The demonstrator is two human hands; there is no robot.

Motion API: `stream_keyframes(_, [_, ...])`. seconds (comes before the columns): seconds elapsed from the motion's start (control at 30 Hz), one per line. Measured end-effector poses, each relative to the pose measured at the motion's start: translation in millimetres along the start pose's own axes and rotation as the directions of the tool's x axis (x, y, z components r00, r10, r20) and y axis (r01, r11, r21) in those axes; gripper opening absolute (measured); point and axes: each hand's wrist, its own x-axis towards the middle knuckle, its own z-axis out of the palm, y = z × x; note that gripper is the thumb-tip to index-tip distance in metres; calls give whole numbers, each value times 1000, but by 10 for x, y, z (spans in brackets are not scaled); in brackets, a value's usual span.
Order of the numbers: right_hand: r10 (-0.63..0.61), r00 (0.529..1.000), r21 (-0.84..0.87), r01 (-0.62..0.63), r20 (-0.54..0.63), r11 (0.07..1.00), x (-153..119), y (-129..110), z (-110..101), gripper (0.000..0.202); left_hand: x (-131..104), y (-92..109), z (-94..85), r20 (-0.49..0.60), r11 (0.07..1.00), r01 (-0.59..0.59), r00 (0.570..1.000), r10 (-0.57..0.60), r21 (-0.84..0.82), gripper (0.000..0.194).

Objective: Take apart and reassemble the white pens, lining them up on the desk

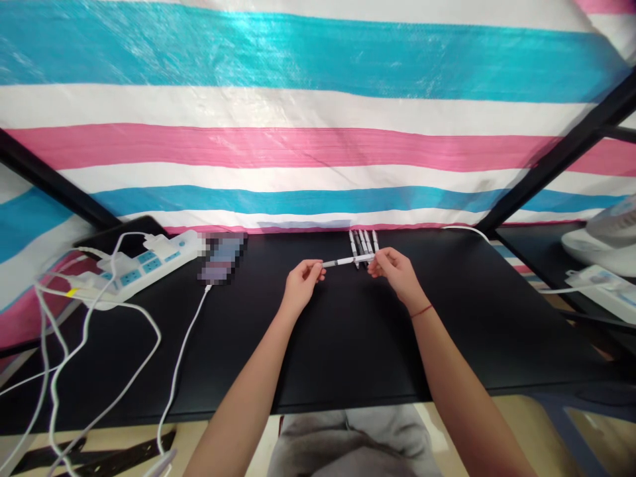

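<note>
A slim white pen [346, 261] with a grey section toward its left end is stretched between my two hands, above the black table. My left hand [303, 279] pinches its left end between thumb and fingers. Its right end sits in the closed fingers of my right hand [394, 268], which has a thin red cord on the wrist. Just behind the held pen, several white and black pens [362, 241] lie side by side on the table, pointing away from me. The held pen passes in front of their near ends.
The black table [348, 344] reaches back to a striped plastic sheet [298, 152]. At the left are a white power strip [163, 265] with tangled white cables and a blurred phone [223, 258] on a charging cable [185, 338]. Another power strip [609, 288] lies far right.
</note>
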Motion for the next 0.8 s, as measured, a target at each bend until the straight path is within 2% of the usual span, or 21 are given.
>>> stream_keyframes(0.17, [-8, 999, 61, 5, 52, 998, -1, 12, -26, 34, 1, 8, -1, -18, 1000, 9, 1000, -10, -13, 39])
stream_keyframes(0.43, [-60, 997, 0, 60, 57, 998, -1, 28, -22, 29, 7, -18, -12, -1, 1000, -7, 1000, 7, 11, 37])
stream_keyframes(0.6, [-67, 997, -117, 69, 25, 991, 13, 24, -23, 33, 0, -8, -3, -3, 1000, -2, 1000, 2, 12, 38])
stream_keyframes(0.73, [-45, 998, 2, 45, 42, 999, 11, 10, -35, 35, 6, -16, -4, 1, 1000, 2, 1000, -2, 8, 40])
stream_keyframes(0.8, [-54, 996, 8, 54, 70, 999, 8, 10, -42, 35, 8, -14, -7, -3, 1000, 5, 1000, -5, 8, 40])
